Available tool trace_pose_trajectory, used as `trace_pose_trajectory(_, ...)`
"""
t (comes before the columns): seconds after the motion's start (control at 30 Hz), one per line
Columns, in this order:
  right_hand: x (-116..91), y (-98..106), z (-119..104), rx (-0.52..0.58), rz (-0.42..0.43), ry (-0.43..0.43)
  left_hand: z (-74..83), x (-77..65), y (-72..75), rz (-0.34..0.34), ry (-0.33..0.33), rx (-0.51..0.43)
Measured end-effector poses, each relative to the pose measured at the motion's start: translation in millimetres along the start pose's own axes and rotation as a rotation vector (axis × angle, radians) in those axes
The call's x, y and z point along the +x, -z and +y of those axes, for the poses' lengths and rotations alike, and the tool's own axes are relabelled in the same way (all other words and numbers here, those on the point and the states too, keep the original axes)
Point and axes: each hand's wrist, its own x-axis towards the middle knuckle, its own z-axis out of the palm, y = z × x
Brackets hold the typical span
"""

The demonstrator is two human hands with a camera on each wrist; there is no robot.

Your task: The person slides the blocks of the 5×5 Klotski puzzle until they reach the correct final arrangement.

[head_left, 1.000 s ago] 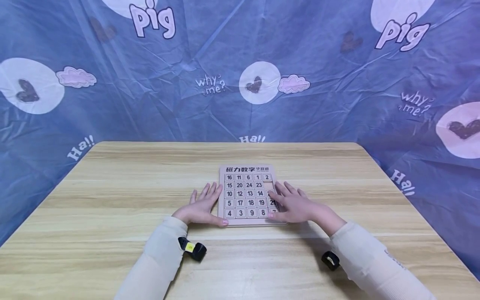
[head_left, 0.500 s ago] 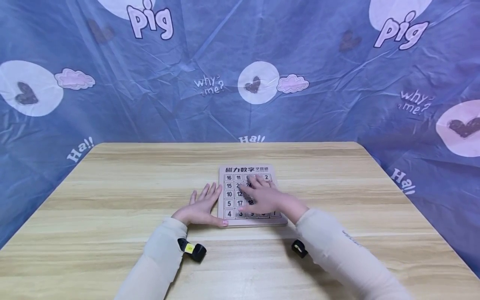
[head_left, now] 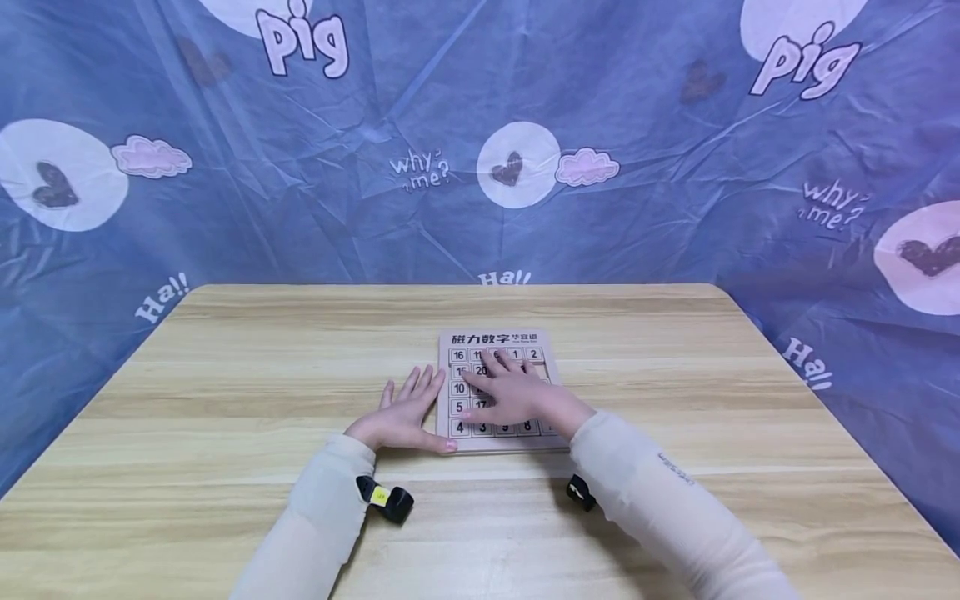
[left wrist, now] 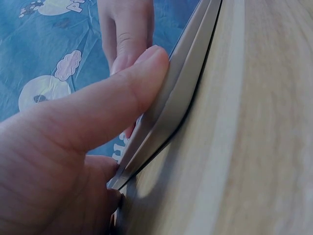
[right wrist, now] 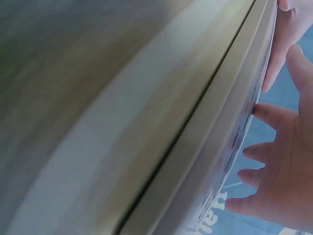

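A pale sliding number puzzle [head_left: 502, 445] lies flat on the table, its rows of numbered tiles partly covered. My left hand [head_left: 405, 419] lies along its left side, fingers extended against the edge and thumb on the near left corner; the left wrist view shows this thumb [left wrist: 142, 73] over the corner. Across the board spreads my right hand [head_left: 513, 396], its index fingertip on the tile marked 15 [head_left: 460, 372]. Seen in the right wrist view, that index finger [right wrist: 274, 115] touches the top face, while the other fingers stay apart from it.
Beneath everything is a wood-grain table [head_left: 262, 358]. Behind it hangs a blue printed cloth [head_left: 337, 217]. Black wrist cameras sit at the left cuff [head_left: 393, 504] and right cuff [head_left: 580, 493].
My right hand has moved left over the board, from its right edge to the left columns, and now hides the middle tiles. The left hand and the board have stayed in place.
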Motion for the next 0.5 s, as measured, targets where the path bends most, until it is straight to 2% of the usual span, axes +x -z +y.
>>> trace_pose_trajectory(0.5,-12,-2,20,0.007,0.000,-0.030,-0.1,-1.6,-0.4,0.012,0.014,-0.004)
